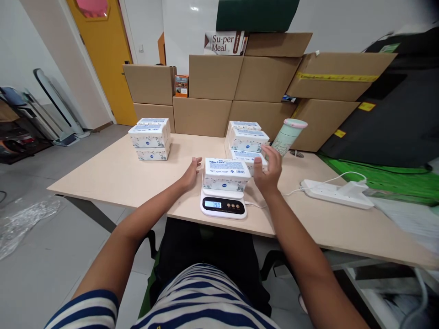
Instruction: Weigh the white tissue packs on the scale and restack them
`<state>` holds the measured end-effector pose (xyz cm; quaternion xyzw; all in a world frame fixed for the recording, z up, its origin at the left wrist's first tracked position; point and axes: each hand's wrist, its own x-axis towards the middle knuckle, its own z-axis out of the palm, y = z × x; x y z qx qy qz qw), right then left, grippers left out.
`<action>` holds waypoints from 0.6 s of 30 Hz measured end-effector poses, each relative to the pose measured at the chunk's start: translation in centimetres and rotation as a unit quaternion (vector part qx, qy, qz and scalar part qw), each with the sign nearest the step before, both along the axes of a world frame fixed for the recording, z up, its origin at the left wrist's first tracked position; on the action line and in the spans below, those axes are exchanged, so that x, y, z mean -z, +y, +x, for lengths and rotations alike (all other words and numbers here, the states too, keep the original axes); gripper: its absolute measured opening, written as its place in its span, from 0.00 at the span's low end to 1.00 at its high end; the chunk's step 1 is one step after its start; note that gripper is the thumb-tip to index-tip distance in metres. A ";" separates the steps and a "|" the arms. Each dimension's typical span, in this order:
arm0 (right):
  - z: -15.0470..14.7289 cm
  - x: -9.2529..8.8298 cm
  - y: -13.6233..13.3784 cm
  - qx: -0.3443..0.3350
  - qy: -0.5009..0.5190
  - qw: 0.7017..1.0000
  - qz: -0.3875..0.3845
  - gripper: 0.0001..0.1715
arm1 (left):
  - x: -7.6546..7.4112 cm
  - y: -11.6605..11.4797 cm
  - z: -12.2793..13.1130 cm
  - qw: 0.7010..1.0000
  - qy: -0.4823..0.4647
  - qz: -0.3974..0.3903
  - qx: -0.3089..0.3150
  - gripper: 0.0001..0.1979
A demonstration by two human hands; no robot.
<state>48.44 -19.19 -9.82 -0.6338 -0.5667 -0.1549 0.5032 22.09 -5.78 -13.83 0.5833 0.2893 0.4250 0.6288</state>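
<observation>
A white tissue pack [227, 170] with blue lettering rests on a white digital scale [224, 206], whose lit display appears to read 790. Just left of the pack, my left hand [192, 174] is held with its fingers stretched out, gripping nothing. My right hand [269, 171] is raised to the right of the pack, fingers apart and holding nothing. Behind it stand more tissue packs [247, 139], partly hidden by that hand. Another stack of tissue packs [151, 139] sits farther left on the table.
A pale green tumbler [288, 135] leans in view behind my right hand. To the right lies a white power strip [334, 193] with a plug and cable. Cardboard boxes [206, 116] line the table's back edge. The table's front edge [187, 218] runs just before the scale.
</observation>
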 end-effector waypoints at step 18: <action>4.3 3.2 1.2 0.153 0.083 0.977 0.123 0.39 | -2.1 4.0 -2.2 0.958 0.047 0.000 -0.282 0.36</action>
